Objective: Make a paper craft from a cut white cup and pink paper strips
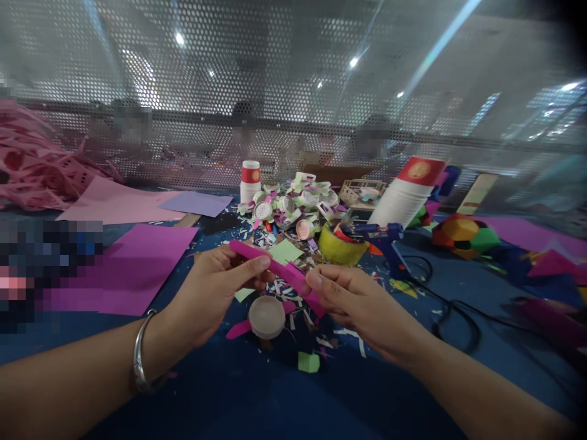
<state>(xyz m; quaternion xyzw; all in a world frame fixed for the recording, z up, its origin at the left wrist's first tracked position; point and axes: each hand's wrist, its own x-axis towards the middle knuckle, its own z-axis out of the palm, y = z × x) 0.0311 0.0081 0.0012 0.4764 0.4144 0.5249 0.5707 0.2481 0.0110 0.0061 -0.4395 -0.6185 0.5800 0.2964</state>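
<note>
Between my two hands stretches a magenta paper strip [284, 271], slanting down to the right. My left hand [220, 287], with a silver bangle at the wrist, pinches its left part between thumb and fingers. The right part of the strip is pinched in my right hand [348, 299]. Just below them on the blue table lies a round whitish disc [266, 317] with magenta paper tabs poking out at both sides. A pale green paper piece [309, 362] is nearer to me, and another green sheet [285, 251] is behind the strip.
Paper scraps surround a pile of small paper-cup pieces [298, 201]. A yellow tape roll [342, 244] and blue glue gun [385, 238] with a black cord stand right. Stacked cups [406, 195], magenta sheets [151, 263] and a perforated metal screen [293, 79] are behind.
</note>
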